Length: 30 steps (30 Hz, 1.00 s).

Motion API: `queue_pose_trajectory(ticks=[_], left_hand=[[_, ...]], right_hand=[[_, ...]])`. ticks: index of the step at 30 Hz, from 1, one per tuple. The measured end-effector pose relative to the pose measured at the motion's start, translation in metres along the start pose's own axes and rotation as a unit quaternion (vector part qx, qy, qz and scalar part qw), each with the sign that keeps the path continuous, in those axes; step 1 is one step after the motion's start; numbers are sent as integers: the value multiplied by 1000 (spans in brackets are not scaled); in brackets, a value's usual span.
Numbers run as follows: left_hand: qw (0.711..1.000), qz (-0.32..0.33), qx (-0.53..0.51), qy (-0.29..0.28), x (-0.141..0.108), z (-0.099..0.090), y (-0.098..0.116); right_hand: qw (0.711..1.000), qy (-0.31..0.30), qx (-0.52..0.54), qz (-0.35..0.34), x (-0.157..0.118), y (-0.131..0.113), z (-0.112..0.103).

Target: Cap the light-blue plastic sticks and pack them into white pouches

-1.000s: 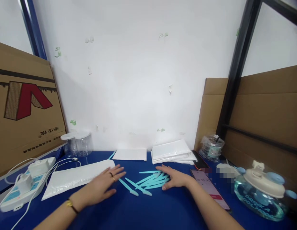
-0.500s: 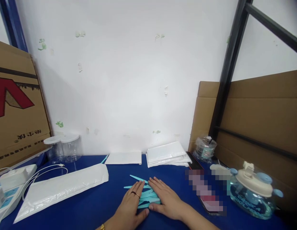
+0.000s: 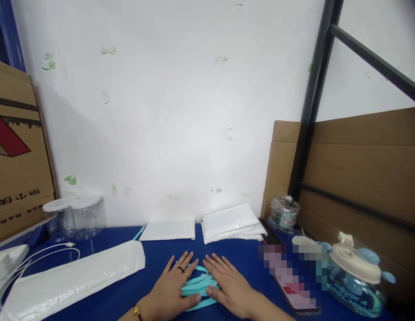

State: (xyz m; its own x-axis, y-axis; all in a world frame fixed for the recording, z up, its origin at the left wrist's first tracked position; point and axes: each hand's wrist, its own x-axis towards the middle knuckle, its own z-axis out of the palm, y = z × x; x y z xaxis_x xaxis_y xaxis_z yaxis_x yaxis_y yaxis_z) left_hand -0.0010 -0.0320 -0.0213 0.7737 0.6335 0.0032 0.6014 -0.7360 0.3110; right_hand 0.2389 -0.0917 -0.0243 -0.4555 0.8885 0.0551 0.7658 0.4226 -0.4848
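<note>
Several flat turquoise strips (image 3: 202,283) lie in a loose bunch on the dark blue tabletop (image 3: 167,250), near its front edge. My left hand (image 3: 174,285) rests palm down over the bunch's left side, fingers spread and thumb on the strips. It wears two rings and a gold-coloured bracelet. On the right side of the bunch lies my right hand (image 3: 232,285), also palm down with its fingers stretched forward. The thumbs point toward each other with a small gap. Both hands cover the strips' ends, and neither grips anything.
A long white plastic packet (image 3: 76,276) lies left, beside white cables (image 3: 36,255) and two clear lidded jars (image 3: 87,220). White packets (image 3: 230,223) and a flat white piece (image 3: 169,230) lie by the wall. At right are a phone (image 3: 289,278) and a water bottle (image 3: 356,278).
My left hand has shifted left and its fingers have spread apart. Pointed strip ends that stuck out past the left fingers are now mostly under the hand. The view has tilted slightly.
</note>
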Motion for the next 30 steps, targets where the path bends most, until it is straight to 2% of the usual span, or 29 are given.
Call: queue_pose_trajectory(ticks=[5, 8, 11, 14, 17, 22, 26, 28, 30], left_hand=[[998, -5, -56, -7, 8, -8, -7], [990, -1, -134, 39, 9, -15, -13], [984, -35, -142, 102, 18, -16, -20], [987, -65, -108, 95, 32, -15, -26], [985, -96, -115, 90, 43, -12, -30], [974, -95, -174, 105, 48, -5, -42], [974, -104, -176, 103, 49, -7, -62], [974, -120, -158, 111, 47, -12, -69], [974, -123, -137, 134, 44, -18, -68]], right_hand=[[1000, 16, -7, 3, 5, 0, 6], [998, 10, 54, 7, 6, 5, 0], [985, 82, 137, 63, 19, 17, -12], [978, 152, 122, 76, 38, 33, -23], [980, 148, 101, 82, 52, 43, -23], [965, 105, 227, 72, 55, 47, -15], [943, 122, 297, 89, 47, 59, -25], [943, 133, 281, 121, 42, 69, -31], [956, 134, 221, 142, 36, 78, -35]])
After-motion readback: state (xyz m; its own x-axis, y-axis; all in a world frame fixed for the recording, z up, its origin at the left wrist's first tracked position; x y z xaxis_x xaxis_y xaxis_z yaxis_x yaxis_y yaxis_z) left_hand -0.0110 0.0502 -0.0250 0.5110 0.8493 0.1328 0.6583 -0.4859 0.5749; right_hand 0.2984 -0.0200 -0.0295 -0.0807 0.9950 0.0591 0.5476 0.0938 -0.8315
